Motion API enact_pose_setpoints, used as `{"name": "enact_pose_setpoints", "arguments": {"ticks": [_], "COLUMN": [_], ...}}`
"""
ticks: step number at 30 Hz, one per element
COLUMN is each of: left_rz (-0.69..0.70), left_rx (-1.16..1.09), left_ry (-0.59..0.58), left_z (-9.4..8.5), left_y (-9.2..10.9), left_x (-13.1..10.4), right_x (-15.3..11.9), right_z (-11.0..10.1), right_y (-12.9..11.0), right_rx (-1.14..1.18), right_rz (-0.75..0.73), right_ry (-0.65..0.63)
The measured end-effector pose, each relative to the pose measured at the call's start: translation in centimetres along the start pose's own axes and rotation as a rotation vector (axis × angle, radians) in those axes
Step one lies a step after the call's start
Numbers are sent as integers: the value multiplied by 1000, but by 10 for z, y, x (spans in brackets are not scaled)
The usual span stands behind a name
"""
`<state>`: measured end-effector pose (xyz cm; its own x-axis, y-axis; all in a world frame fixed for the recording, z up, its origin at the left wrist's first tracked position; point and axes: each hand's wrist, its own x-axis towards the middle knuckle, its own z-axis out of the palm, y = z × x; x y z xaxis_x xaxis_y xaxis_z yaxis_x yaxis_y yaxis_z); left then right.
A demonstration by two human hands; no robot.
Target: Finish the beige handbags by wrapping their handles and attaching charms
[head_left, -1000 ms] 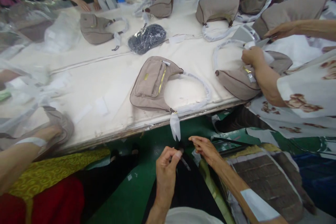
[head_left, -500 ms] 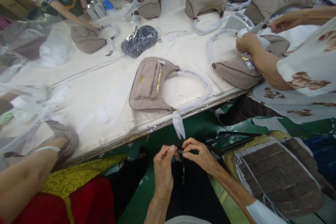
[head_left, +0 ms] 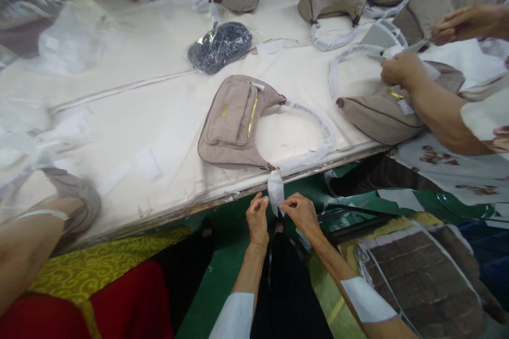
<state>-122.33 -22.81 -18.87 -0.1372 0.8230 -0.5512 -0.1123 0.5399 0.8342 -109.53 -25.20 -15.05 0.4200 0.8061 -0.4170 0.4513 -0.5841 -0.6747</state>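
A taupe shoulder bag (head_left: pixel 233 116) lies on the white table, its strap (head_left: pixel 318 122) covered in clear-white wrapping. From the strap's near end, a white wrapping sleeve (head_left: pixel 275 189) hangs over the table edge. My left hand (head_left: pixel 258 217) is just left of this sleeve, fingers pinched together; what they hold is too small to make out. My right hand (head_left: pixel 301 213) is on the other side, thumb and forefinger closed at the sleeve's lower end. Whether they grip the sleeve or something thin beside it is unclear.
At right, a co-worker's hands (head_left: pixel 403 70) work on another taupe bag (head_left: pixel 382 116). A co-worker's arm (head_left: pixel 43 222) reaches in at left. A plastic-wrapped dark bundle (head_left: pixel 220 46) lies behind the bag. A stack of brown pieces (head_left: pixel 421 270) stands low at right.
Both hands have moved up and forward, from below the hanging sleeve to either side of it. A small dark strip seen between my fingers earlier is now indistinct. The view has shifted.
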Motion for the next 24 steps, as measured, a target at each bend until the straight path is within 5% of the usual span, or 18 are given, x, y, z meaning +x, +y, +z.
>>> {"name": "enact_pose_setpoints", "arguments": {"ticks": [7,16,24], "left_rz": [-114,-146,-178], "left_rx": [-99,-162,-193], "left_ry": [-69,-172,-174], "left_z": [-7,-14,-12], "left_y": [-1,26,28], "left_x": [11,-17,-21], "right_x": [9,-1,-4], "right_z": [1,1,10], "right_y": [12,10,22], "right_rx": [163,297,408], "right_rz": [-106,-150,-147], "right_ry": [98,-293,-225]}}
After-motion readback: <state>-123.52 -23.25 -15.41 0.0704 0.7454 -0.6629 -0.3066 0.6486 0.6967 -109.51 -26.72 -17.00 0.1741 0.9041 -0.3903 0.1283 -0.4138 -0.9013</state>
